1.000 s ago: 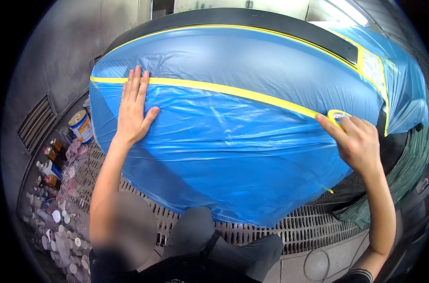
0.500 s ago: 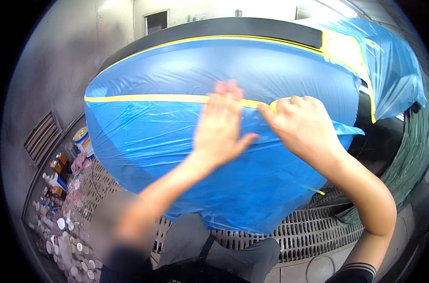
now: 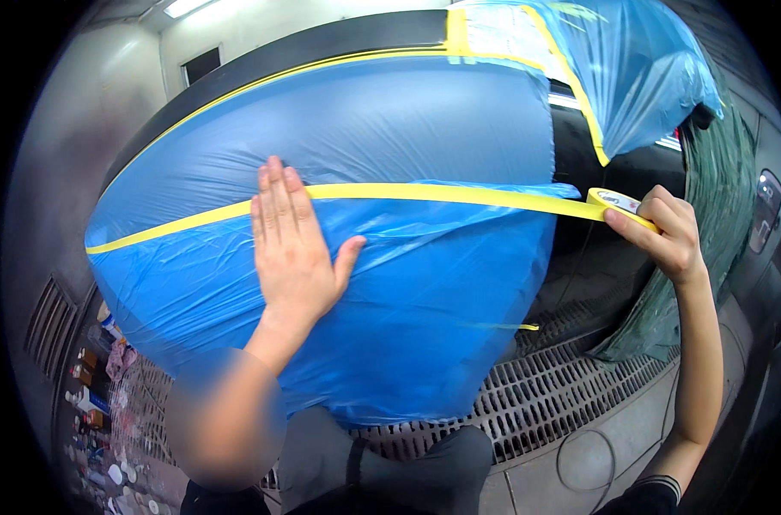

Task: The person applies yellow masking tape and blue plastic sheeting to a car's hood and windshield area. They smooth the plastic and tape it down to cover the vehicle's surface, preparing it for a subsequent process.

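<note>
Blue plastic masking film (image 3: 407, 300) covers the side of a black car (image 3: 579, 266). A strip of yellow masking tape (image 3: 442, 194) runs across the film, from its left edge out to the roll. My left hand (image 3: 291, 249) lies flat on the film, its fingers stretched over the tape strip. Off to the right, my right hand (image 3: 665, 233) grips the roll of yellow masking tape (image 3: 615, 204) between thumb and fingers. Between the hands the strip is pulled out straight, and its right part stands past the film's edge, in front of the black bodywork.
A second blue film sheet (image 3: 644, 77) with yellow tape edges hangs at the upper right. Green sheeting (image 3: 717, 215) drapes behind my right hand. Metal grating (image 3: 545, 395) and a thin looped hose (image 3: 583, 459) are on the floor. Bottles and cans (image 3: 90, 399) stand along the left wall.
My right hand has moved right with the roll, drawing out a longer length of tape. My left hand now rests further left along the strip. The view has shifted right.
</note>
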Tool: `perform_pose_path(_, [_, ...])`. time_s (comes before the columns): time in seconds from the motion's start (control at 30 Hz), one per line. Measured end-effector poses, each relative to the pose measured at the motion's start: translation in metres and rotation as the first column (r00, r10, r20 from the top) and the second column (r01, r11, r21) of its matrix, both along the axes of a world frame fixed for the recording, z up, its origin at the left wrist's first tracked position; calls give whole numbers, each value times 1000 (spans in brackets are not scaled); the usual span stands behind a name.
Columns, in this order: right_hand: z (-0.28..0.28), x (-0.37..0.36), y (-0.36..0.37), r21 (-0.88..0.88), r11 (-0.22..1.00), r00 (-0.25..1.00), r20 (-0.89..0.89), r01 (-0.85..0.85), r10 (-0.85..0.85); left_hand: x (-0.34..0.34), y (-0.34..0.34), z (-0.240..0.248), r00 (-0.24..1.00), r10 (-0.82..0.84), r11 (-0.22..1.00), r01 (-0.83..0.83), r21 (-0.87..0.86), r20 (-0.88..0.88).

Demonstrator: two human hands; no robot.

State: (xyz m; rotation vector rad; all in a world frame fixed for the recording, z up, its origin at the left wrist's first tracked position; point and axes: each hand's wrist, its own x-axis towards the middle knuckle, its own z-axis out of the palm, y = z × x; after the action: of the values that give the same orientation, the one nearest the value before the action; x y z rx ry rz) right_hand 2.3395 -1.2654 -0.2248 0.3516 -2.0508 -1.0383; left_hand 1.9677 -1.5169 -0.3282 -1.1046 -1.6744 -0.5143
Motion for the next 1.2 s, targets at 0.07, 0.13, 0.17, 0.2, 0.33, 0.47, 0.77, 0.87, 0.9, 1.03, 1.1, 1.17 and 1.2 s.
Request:
perform_pose_path(0.07, [-2,11,8,37,998,999,-11,51,-51,-1,-1,1,1000,17,1000,-17,2,-18])
perform_pose_path(0.13, [-3,8,9,42,986,986,-44,162,-160,4,0,1,999,9,1000,-8,25,-33])
perform_pose_path(0.17, [-9,1,13,38,973,971,-91,226,-222,4,0,1,999,21,1000,-20,23,-48])
perform_pose_path(0.2, [-11,-4,14,25,963,958,-112,267,-263,4,0,1,998,28,999,-27,26,-59])
perform_pose_path(0.33, [-20,-15,25,-45,935,929,-107,353,-355,9,12,2,996,23,1000,-23,5,-82])
perform_pose_path(0.47, [-22,-19,24,-41,916,909,-107,400,-402,38,44,1,996,-83,992,80,-102,-28])
perform_pose_path(0.77, [-17,-32,11,-88,828,824,-81,554,-561,127,160,4,947,-323,938,320,-132,5])
perform_pose_path(0.87, [-16,-35,9,-133,830,835,-37,541,-550,147,188,2,940,-342,929,340,-147,10])
perform_pose_path(0.9, [-13,-33,11,-149,840,849,-5,522,-528,151,193,6,942,-334,932,331,-149,3])
perform_pose_path(1.03, [-5,-14,-2,-702,629,941,215,335,-261,157,194,6,962,-251,958,231,-169,-104])
perform_pose_path(1.1, [-9,-13,-6,-718,577,917,241,388,-318,155,192,3,973,-185,970,158,-183,-139])
perform_pose_path(1.17, [-16,-14,-3,-629,651,896,187,425,-403,156,194,3,973,-143,977,109,-183,-180])
perform_pose_path(1.2, [-16,-17,-2,-605,660,883,176,445,-434,155,193,4,973,-124,981,90,-173,-194])
